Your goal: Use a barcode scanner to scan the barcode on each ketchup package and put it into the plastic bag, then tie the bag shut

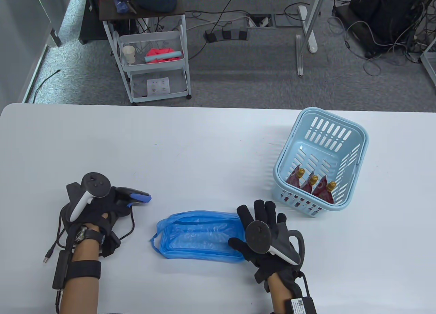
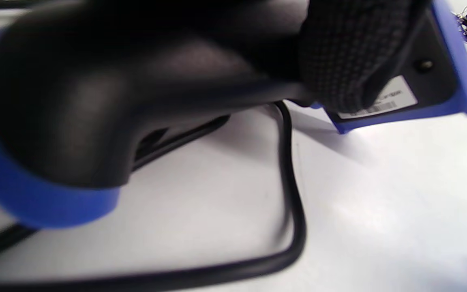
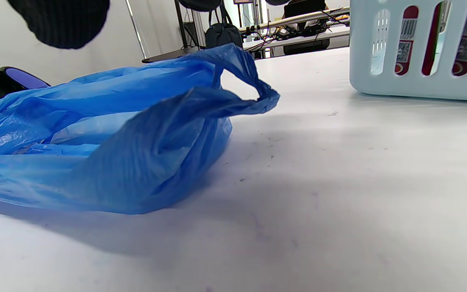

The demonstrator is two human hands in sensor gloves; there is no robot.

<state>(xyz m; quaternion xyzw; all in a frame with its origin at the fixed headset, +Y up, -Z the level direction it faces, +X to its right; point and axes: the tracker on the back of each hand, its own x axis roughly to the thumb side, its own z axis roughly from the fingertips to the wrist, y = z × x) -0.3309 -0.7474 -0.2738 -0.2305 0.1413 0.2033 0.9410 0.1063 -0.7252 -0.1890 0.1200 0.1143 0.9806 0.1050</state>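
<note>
the left hand (image 1: 102, 211) lay at the near left of the white table (image 1: 190, 143), its gloved fingers (image 2: 347, 56) curled around the black and blue barcode scanner (image 1: 134, 195), whose head pointed right toward the bag. in the left wrist view a white sticker with a small barcode and a line of print sat on the scanner's underside, too blurred to read, and the scanner's black cable (image 2: 294, 202) looped over the tabletop below it.

the right hand (image 1: 269, 235) held nothing, fingers spread and fairly straight, resting over the right end of the blue plastic bag (image 1: 201, 237); whether it actually touched the bag could not be told. the bag lay flat and rumpled between the two hands, one handle loop (image 3: 249, 87) raised in the right wrist view.

three red ketchup packages (image 1: 311, 186) with gold caps stood in the near end of the light blue basket (image 1: 354, 130), just beyond the right hand. through the basket's slots their labels showed square codes and fine print, unreadable.
</note>
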